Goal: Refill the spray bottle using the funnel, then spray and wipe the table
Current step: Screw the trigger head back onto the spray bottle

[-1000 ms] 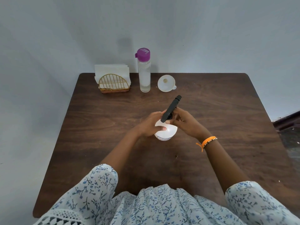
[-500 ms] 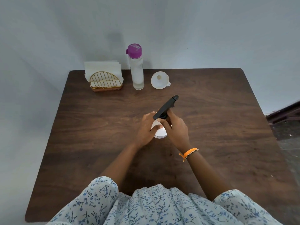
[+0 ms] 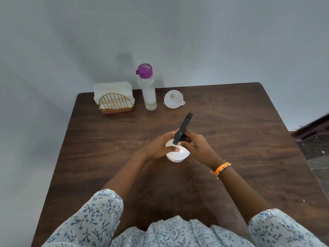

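A white spray bottle (image 3: 179,155) stands at the middle of the dark wooden table (image 3: 249,139). Its black spray head (image 3: 183,127) points up and away to the right. My left hand (image 3: 161,146) wraps the bottle's white body from the left. My right hand (image 3: 196,146) grips the base of the black head at the bottle's neck. A white funnel (image 3: 173,99) lies mouth-up near the table's far edge. Beside it stands a clear water bottle (image 3: 148,90) with a purple cap, closed.
A gold wire holder with white paper napkins (image 3: 114,100) sits at the far left corner, next to the water bottle. A pale wall runs behind the table. An orange band (image 3: 221,168) circles my right wrist. Dark floor shows at the right.
The black spray head has turned between frames while both hands stay on the bottle. The camera view has shifted slightly.
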`<action>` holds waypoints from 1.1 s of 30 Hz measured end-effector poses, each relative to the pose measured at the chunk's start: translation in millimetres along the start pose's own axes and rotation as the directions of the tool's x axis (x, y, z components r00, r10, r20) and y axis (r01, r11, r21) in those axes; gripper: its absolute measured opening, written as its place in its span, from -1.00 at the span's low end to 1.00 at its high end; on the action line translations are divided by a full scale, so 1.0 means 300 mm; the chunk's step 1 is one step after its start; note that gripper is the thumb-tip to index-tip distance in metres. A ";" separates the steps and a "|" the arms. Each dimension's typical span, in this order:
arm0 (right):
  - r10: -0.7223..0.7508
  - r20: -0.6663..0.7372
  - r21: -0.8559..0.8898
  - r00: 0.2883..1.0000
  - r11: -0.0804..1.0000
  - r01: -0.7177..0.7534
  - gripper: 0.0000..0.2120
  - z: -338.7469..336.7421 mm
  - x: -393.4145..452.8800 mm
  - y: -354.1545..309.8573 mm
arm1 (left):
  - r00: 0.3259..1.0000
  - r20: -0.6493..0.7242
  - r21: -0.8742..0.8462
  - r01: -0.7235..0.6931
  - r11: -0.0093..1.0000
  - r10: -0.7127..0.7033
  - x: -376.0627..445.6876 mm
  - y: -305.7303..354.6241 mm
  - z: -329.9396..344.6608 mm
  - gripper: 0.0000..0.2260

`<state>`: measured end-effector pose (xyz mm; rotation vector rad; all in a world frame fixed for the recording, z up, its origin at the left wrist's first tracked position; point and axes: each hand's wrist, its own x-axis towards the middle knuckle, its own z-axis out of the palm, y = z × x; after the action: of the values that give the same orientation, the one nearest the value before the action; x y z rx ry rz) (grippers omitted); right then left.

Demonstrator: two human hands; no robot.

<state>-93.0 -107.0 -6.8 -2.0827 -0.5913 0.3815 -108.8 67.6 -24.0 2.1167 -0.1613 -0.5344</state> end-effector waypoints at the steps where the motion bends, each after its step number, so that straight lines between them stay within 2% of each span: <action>1: -0.010 -0.053 -0.030 0.999 1.000 0.009 -0.72 0.017 -0.009 0.002 | 1.000 -0.023 0.006 -0.009 1.000 0.009 -0.008 -0.003 0.007 -0.52; 7: -0.016 -0.274 -0.197 0.962 0.980 -0.040 -0.79 0.091 -0.032 -0.014 | 0.993 -0.100 0.027 -0.062 0.998 0.064 -0.011 -0.021 0.030 -0.55; 12: -0.032 -0.361 -0.328 0.932 0.940 -0.095 -0.76 0.128 -0.039 -0.003 | 0.964 -0.247 0.001 -0.107 0.994 0.103 -0.022 -0.025 0.073 -0.54; 16: -0.046 -0.428 -0.349 0.903 0.930 -0.118 -0.61 0.144 -0.041 -0.017 | 0.932 -0.340 0.054 -0.110 0.992 0.122 -0.035 -0.008 0.092 -0.60; 18: 0.000 -0.411 -0.341 0.911 0.927 -0.154 -0.68 0.143 -0.039 -0.023 | 0.924 -0.366 0.075 -0.088 0.993 0.109 -0.037 0.001 0.097 -0.62; 21: 0.080 -0.400 -0.281 0.913 0.938 -0.205 -0.71 0.139 -0.036 -0.033 | 0.904 -0.412 0.114 -0.077 0.990 0.118 -0.043 0.008 0.111 -0.62; 24: 0.128 -0.384 -0.119 0.914 0.975 -0.187 -0.82 0.135 -0.040 -0.043 | 0.902 -0.422 0.032 -0.083 0.996 0.089 -0.057 0.021 0.140 -0.57; 30: 0.127 -0.293 0.200 0.948 0.977 -0.069 -0.94 0.097 -0.090 -0.081 | 0.957 -0.277 -0.211 0.024 0.977 -0.083 -0.138 0.006 0.189 -0.13; 33: 0.080 -0.181 0.366 0.980 0.931 -0.008 -0.89 0.067 -0.121 -0.124 | 0.973 -0.225 -0.296 -0.016 0.955 -0.054 -0.223 -0.005 0.185 -0.20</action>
<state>-142.7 -95.3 15.2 -1.7510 -0.3283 0.2849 -192.8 47.2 -31.3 1.8687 0.0694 -0.2979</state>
